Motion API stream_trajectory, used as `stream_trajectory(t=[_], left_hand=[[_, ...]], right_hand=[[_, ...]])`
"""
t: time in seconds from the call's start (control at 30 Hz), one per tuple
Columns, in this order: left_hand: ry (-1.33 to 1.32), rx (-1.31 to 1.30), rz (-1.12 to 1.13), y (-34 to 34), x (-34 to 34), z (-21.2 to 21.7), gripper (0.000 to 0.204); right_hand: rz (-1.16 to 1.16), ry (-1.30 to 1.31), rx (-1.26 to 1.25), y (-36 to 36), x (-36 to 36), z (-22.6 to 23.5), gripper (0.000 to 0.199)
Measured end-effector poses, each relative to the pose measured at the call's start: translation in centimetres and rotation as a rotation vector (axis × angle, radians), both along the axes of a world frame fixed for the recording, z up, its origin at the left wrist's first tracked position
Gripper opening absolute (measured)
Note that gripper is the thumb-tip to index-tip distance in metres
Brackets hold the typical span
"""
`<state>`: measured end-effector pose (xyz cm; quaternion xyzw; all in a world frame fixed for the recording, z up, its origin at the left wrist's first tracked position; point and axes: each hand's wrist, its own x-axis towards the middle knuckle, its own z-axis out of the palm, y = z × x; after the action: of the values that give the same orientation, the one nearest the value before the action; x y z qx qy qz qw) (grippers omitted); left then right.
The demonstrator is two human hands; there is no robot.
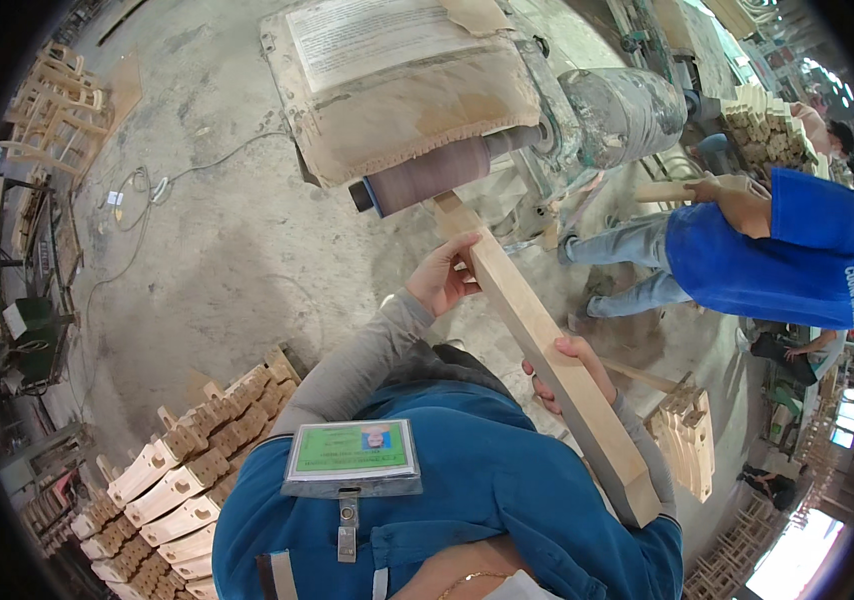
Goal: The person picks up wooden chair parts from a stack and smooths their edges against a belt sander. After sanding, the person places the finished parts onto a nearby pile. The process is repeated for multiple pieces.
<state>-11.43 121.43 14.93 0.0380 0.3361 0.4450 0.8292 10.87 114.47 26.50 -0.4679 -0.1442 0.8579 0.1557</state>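
Note:
A long, pale wooden bar (527, 305) slants from the sanding drum down to my right side. Near its far end, my left hand (445, 277) grips it from the left, fingers curled at its edge. Farther down, my right hand (579, 368) wraps round the bar, thumb on its upper face. The bar's far tip meets or lies just under the brown sanding drum (427, 178); whether they touch I cannot tell. Above the drum sits a worn tan cover (407, 110) with a sheet of paper on it.
A motor (627, 115) is right of the drum. Beyond, a co-worker in a blue shirt (777, 250) holds a wooden piece. Stacked wooden parts (182, 480) stand at my left, more shaped pieces (685, 440) at my right. A cable (137, 235) lies on the concrete floor.

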Motion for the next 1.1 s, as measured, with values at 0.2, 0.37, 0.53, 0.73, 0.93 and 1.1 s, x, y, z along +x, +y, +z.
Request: stream_trajectory(t=[0.2, 0.37, 0.53, 0.73, 0.93, 1.1], left_hand=[[-0.069, -0.026, 0.004, 1.5, -1.5, 0.1, 0.047], [-0.067, -0.057, 0.037, 3.1, -2.2, -1.1, 0.044], [-0.074, -0.046, 0.030, 3.1, -2.3, -1.1, 0.044], [-0.096, -0.036, 0.016, 3.3, -2.5, -1.6, 0.041], [-0.065, -0.034, 0.009, 3.0, -2.6, -1.4, 0.041], [-0.071, -0.021, -0.020, 3.0, -2.6, -1.1, 0.041]], right_hand=[[-0.059, -0.075, -0.053, 1.2, -2.6, 1.5, 0.055], [-0.088, -0.064, -0.081, 2.7, -4.2, 0.9, 0.055], [-0.062, -0.062, 0.004, 2.5, -4.5, 0.8, 0.052], [-0.047, -0.130, -0.026, 2.8, -4.7, 0.3, 0.058], [-0.095, -0.023, 0.016, 1.8, -4.4, 0.2, 0.054], [-0.105, -0.017, 0.010, 1.7, -4.4, 0.2, 0.053]])
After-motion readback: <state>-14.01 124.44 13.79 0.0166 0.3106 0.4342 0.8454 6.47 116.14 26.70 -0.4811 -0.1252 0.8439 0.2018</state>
